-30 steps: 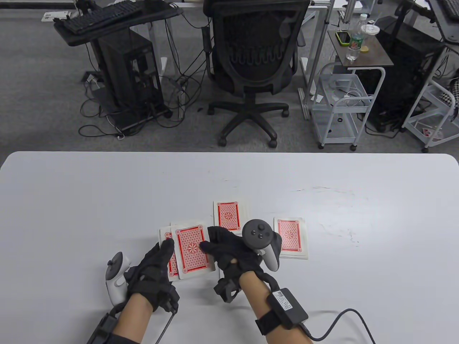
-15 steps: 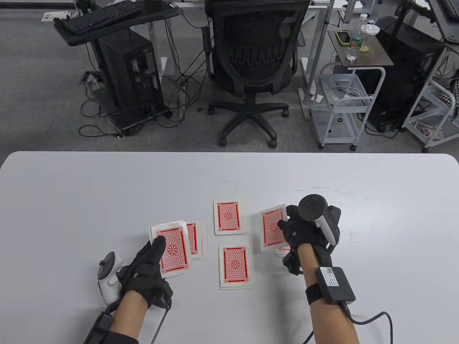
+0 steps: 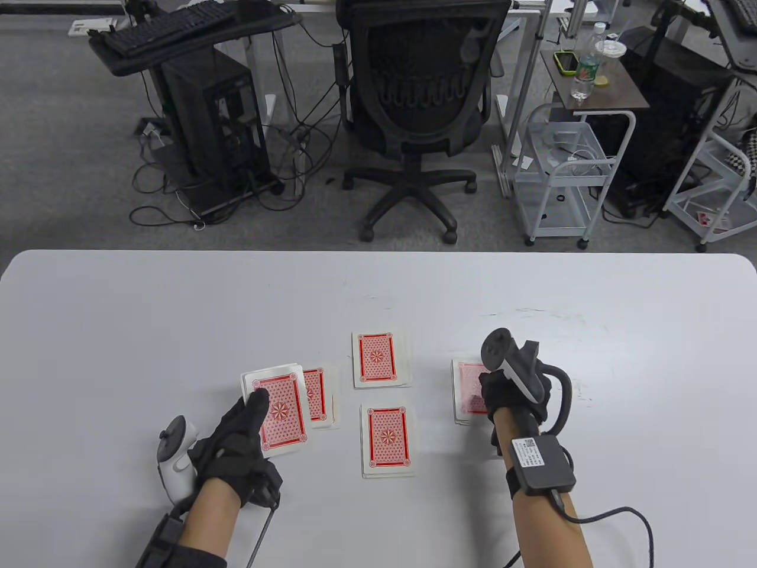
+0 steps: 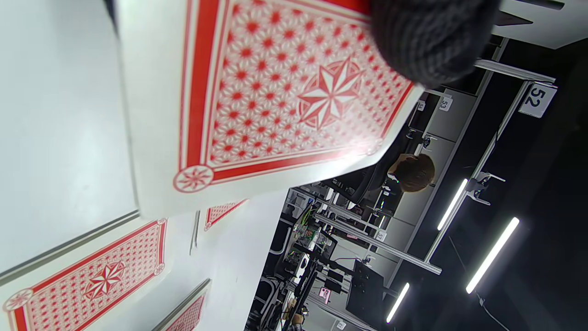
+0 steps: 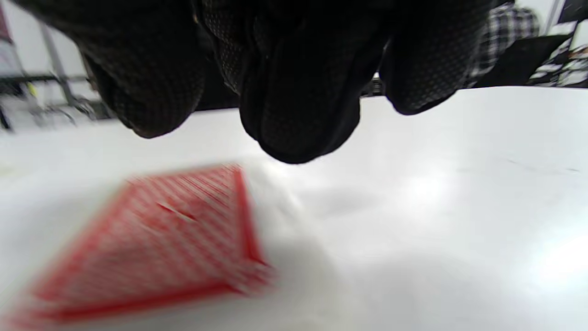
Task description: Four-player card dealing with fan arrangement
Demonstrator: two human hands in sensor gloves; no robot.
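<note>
Left hand (image 3: 236,441) at lower left of the table view, gripping the deck (image 3: 275,411) face down, thumb (image 3: 255,408) laid across its red back; in the left wrist view the thumb (image 4: 427,41) covers the upper right of the deck (image 4: 275,105). Just right of the deck, partly tucked under its edge, a dealt pile (image 3: 319,397) flat on the white tabletop (image 3: 118,331). Two more piles near centre frame: one farther up (image 3: 378,359), one lower (image 3: 387,441), apart from each other. Right hand (image 3: 502,396) at right of centre, palm down over the fourth pile (image 3: 467,390), covering its right part. In the right wrist view, fingertips (image 5: 294,115) hanging just above the tabletop (image 5: 436,207), pinching nothing, with a blurred red card back (image 5: 161,248) lying below them; contact with it not readable. Right hand's fingers loose, holding nothing.
</note>
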